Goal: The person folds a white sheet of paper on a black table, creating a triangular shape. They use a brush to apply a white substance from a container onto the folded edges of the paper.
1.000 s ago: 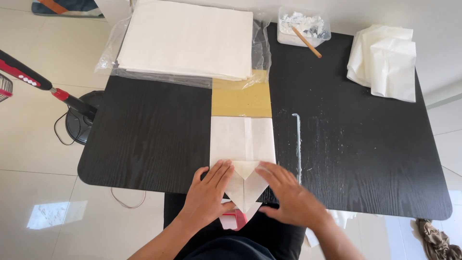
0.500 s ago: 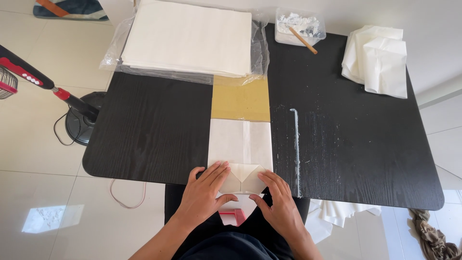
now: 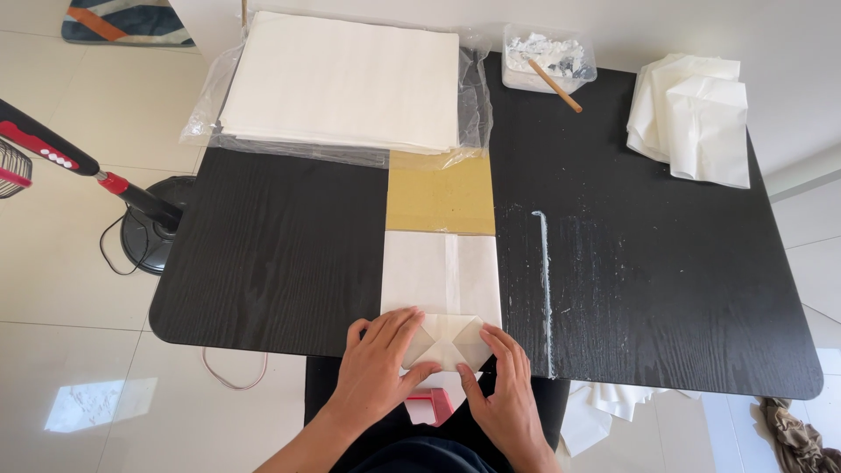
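The white paper sheet with its near end folded into a pointed flap (image 3: pixel 445 337) lay at the near edge of the black wood-grain bench (image 3: pixel 263 254), on a tan cardboard strip (image 3: pixel 441 194), apparently a folding guide. The left hand (image 3: pixel 378 375) and right hand (image 3: pixel 506 403) pressed it from either side, fingers spread flat and gripping nothing, seemingly to hold the creases. Beyond lay a bagged stack of white paper (image 3: pixel 342 81), a clear tub of white paste with a stick (image 3: pixel 547 60), folded white pieces (image 3: pixel 696 118) and a smeared paste line (image 3: pixel 543 280), none obstructing.
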